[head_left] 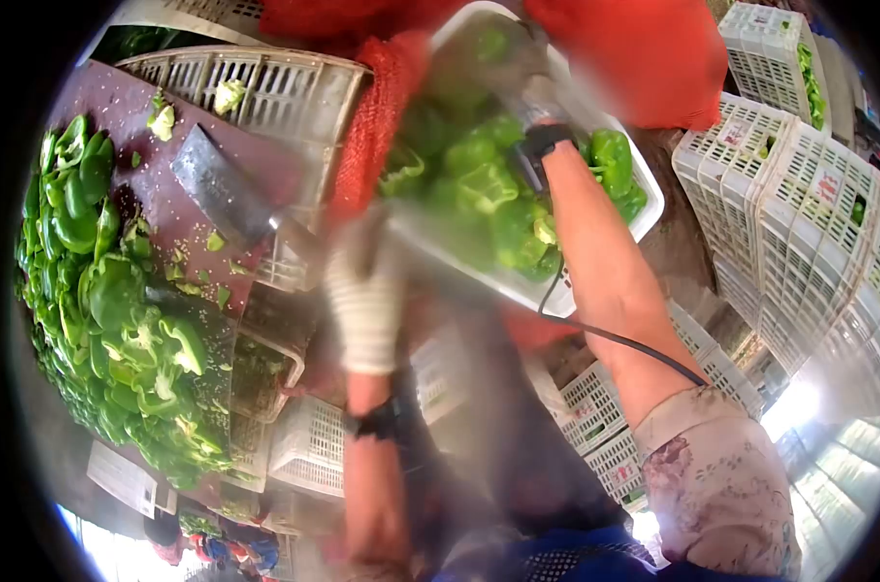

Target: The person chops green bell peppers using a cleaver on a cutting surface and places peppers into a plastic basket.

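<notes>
My left hand (364,281), in a striped knit glove and blurred, is between a cleaver (217,184) and a white crate (651,194). Its fingers are too smeared to read. The lower end of a red mesh bag (367,126) is just above it. Green bell peppers (484,179), some cut open, fill part of the crate. Over the crate's far part is my right hand (527,92), also blurred, its fingers indistinct. The cleaver lies flat on a reddish-brown board (149,165), its handle pointing toward my left hand.
Many cut green peppers (120,310) are heaped at the left. Pepper cores (162,121) and seeds dot the board. An off-white slatted basket (304,92) stands behind it. White crates (799,204) are stacked at right. A black cable (634,344) crosses my right forearm. Distant people (236,553) appear at lower left.
</notes>
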`<action>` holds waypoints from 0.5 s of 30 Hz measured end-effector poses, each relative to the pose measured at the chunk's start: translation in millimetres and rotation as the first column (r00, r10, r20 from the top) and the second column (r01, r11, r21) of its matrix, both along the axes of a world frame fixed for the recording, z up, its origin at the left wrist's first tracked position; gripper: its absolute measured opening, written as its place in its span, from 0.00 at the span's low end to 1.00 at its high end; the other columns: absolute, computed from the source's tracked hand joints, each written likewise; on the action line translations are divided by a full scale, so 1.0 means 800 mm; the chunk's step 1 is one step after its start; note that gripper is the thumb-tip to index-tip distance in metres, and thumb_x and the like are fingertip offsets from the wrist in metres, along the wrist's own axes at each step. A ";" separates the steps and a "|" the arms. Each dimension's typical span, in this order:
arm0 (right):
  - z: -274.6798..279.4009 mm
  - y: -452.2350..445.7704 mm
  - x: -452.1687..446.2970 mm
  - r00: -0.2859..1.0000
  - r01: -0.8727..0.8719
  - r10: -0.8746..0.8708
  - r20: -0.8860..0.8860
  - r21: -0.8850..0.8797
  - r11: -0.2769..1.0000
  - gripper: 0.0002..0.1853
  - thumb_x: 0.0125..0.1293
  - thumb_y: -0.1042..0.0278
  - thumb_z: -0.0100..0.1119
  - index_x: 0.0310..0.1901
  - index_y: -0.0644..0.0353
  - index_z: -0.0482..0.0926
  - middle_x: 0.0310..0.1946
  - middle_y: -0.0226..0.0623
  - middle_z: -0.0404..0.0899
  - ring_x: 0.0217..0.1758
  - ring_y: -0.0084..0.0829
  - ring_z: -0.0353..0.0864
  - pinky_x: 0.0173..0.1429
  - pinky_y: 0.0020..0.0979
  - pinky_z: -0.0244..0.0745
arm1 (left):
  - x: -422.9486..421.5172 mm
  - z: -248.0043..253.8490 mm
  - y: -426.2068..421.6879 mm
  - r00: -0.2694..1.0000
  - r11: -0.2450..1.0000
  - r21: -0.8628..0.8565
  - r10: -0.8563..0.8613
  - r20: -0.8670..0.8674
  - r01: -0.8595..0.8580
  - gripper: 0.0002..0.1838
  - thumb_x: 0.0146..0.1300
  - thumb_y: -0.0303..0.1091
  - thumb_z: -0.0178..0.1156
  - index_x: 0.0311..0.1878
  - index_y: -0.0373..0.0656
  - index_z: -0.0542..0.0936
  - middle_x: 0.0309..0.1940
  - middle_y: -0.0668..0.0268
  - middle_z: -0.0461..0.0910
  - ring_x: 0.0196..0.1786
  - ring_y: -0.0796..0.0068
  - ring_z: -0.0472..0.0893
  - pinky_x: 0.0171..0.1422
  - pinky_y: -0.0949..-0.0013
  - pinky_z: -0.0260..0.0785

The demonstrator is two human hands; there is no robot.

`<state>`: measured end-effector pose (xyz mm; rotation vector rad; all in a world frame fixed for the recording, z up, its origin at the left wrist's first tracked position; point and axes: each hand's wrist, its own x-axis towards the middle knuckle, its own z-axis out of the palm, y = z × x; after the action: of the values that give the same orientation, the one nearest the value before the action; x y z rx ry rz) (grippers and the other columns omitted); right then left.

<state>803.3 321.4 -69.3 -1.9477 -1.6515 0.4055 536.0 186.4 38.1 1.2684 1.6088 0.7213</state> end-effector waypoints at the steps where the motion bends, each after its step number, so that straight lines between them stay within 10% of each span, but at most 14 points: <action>1: 0.021 -0.016 -0.008 0.944 0.096 -0.103 -0.313 -0.036 0.995 0.38 0.43 0.62 0.74 0.60 0.55 0.73 0.57 0.47 0.71 0.59 0.44 0.74 0.59 0.46 0.74 | 0.016 -0.028 -0.007 0.997 0.999 -0.027 -0.041 0.073 0.043 0.11 0.59 0.26 0.61 0.46 0.41 0.82 0.40 0.66 0.82 0.43 0.72 0.79 0.52 0.71 0.71; 3: 0.048 -0.041 -0.011 0.532 0.246 -0.289 -0.796 -0.181 0.952 0.39 0.42 0.61 0.75 0.59 0.58 0.73 0.53 0.47 0.74 0.57 0.43 0.75 0.55 0.48 0.76 | 0.047 -0.057 0.007 0.932 0.955 -0.028 -0.295 -0.210 0.296 0.16 0.57 0.26 0.61 0.50 0.41 0.80 0.49 0.57 0.80 0.48 0.61 0.80 0.54 0.68 0.72; 5: 0.063 -0.058 -0.026 0.399 0.285 -0.361 -0.843 -0.261 0.923 0.38 0.43 0.61 0.73 0.59 0.59 0.72 0.52 0.47 0.74 0.56 0.44 0.75 0.54 0.49 0.76 | 0.080 -0.083 0.034 0.918 0.949 0.126 -0.237 -0.317 0.289 0.18 0.58 0.27 0.60 0.54 0.41 0.78 0.54 0.53 0.75 0.51 0.55 0.78 0.56 0.66 0.72; 7: 0.085 -0.072 -0.065 0.541 0.220 -0.367 -0.756 -0.294 0.930 0.38 0.44 0.61 0.72 0.60 0.60 0.72 0.52 0.48 0.74 0.56 0.45 0.75 0.53 0.49 0.76 | 0.107 -0.099 0.064 0.870 0.920 0.211 -0.211 -0.445 0.331 0.20 0.61 0.32 0.59 0.57 0.42 0.75 0.62 0.51 0.69 0.55 0.54 0.76 0.58 0.64 0.72; 8: 0.094 -0.075 -0.085 0.635 0.159 -0.327 -0.699 -0.297 0.942 0.37 0.45 0.61 0.72 0.60 0.60 0.72 0.52 0.48 0.74 0.56 0.45 0.75 0.53 0.50 0.76 | 0.076 -0.131 0.091 0.746 0.756 0.088 -0.609 -0.269 0.649 0.20 0.60 0.34 0.58 0.56 0.41 0.75 0.61 0.50 0.70 0.56 0.50 0.76 0.57 0.60 0.72; 10: 0.093 -0.068 -0.110 0.801 0.034 -0.204 -0.563 -0.298 0.954 0.37 0.46 0.61 0.71 0.60 0.61 0.71 0.51 0.49 0.75 0.55 0.46 0.76 0.52 0.50 0.76 | 0.066 -0.171 0.126 0.609 0.614 -0.047 -0.788 -0.087 0.788 0.22 0.59 0.36 0.58 0.56 0.41 0.74 0.59 0.49 0.71 0.56 0.47 0.75 0.57 0.57 0.71; 12: 0.050 -0.052 -0.105 0.924 0.029 -0.149 -0.353 -0.325 0.945 0.36 0.47 0.61 0.70 0.60 0.62 0.71 0.50 0.49 0.75 0.55 0.47 0.76 0.51 0.50 0.76 | 0.104 -0.179 0.133 0.830 0.855 -0.197 -0.514 -0.215 0.479 0.23 0.60 0.37 0.59 0.58 0.42 0.73 0.57 0.51 0.71 0.55 0.50 0.75 0.58 0.57 0.70; 15: -0.046 -0.020 -0.064 0.995 0.100 -0.103 0.008 -0.317 0.943 0.35 0.49 0.61 0.68 0.60 0.63 0.70 0.50 0.50 0.75 0.54 0.48 0.76 0.49 0.51 0.76 | 0.163 -0.142 0.111 0.544 0.918 -0.110 -0.320 -0.776 0.382 0.21 0.61 0.33 0.58 0.58 0.43 0.72 0.57 0.50 0.71 0.55 0.50 0.74 0.58 0.56 0.70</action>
<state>752.2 305.8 -106.1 -2.2482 -1.5463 0.6737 666.6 274.8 -75.6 2.0766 1.8908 -0.1018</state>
